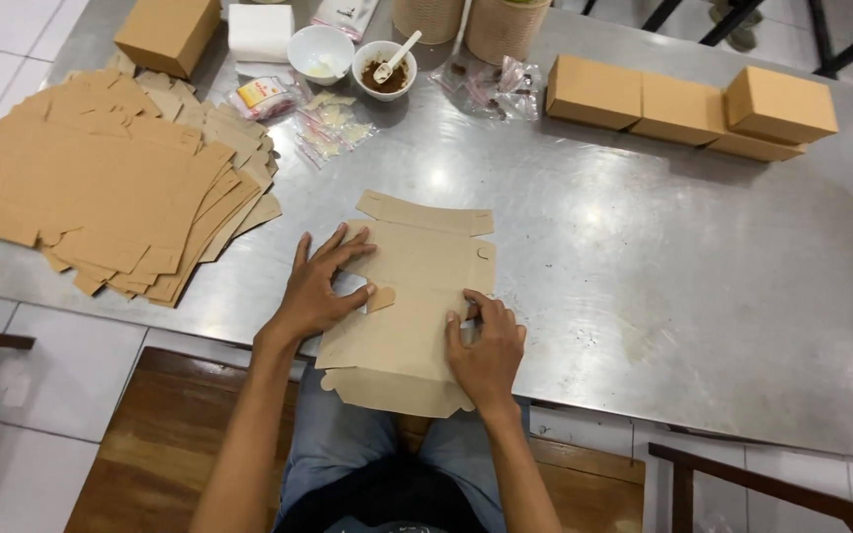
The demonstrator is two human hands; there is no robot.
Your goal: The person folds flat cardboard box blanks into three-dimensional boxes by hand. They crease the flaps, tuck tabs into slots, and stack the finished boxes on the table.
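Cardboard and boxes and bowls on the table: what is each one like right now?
Flat box blank: unfolded, pressed flat by both hands.
Left hand: fingers spread on the blank.
Right hand: pinching the blank's right edge.
Stack of blanks: flat, fanned out.
Finished boxes: folded, closed.
Bowl with spoon: holds brown powder.
White bowl: nearly empty.

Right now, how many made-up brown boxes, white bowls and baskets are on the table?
Made-up brown boxes: 5, one top left, four in a cluster top right.
White bowls: 2.
Baskets: 2.
Total: 9.
Both hands, left hand and right hand, press one flat cardboard sheet, not counted.
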